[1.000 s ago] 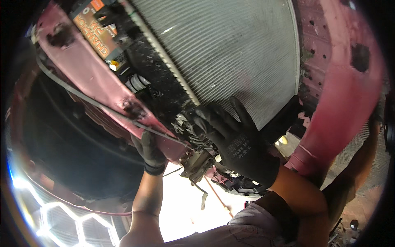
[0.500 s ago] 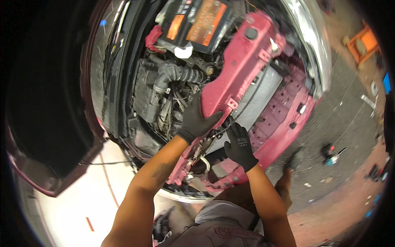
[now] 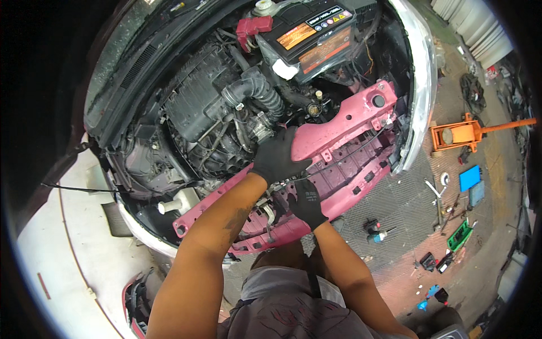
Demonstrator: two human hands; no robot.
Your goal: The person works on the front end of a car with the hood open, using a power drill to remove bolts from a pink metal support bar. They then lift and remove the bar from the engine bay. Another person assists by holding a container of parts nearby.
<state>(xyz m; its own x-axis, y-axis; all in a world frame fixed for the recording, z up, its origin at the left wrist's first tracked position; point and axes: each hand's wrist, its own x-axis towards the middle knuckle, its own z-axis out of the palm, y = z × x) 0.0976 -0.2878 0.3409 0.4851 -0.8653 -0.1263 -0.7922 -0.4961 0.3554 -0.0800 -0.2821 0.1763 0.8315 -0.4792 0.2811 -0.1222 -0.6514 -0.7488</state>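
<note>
Both my hands wear black gloves and work at the front of an open car's engine bay. My left hand (image 3: 280, 155) is closed over the pink upper crossmember (image 3: 339, 124), fingers on the engine side, thumb lying across its front. Below it, my right hand (image 3: 307, 203) reaches up in front of the crossmember by the middle latch area. Its fingers curl inward with the thumb apart; the fingertips and whatever they grip are hidden. A thin black cable (image 3: 344, 155) runs along the crossmember to the right. The pink lower front panel (image 3: 361, 189) lies beyond my right hand.
A battery (image 3: 305, 42), ribbed air hose (image 3: 257, 93) and black airbox (image 3: 197, 85) fill the bay. A clear headlight (image 3: 420, 85) borders the right. On the floor are an orange jack (image 3: 460, 137), a power tool (image 3: 375, 231) and a green tray (image 3: 460, 235).
My view has turned and drawn back, showing more of the bay and floor. The left hand stays on the crossmember; the right hand sits closer below it, its fingers less visible.
</note>
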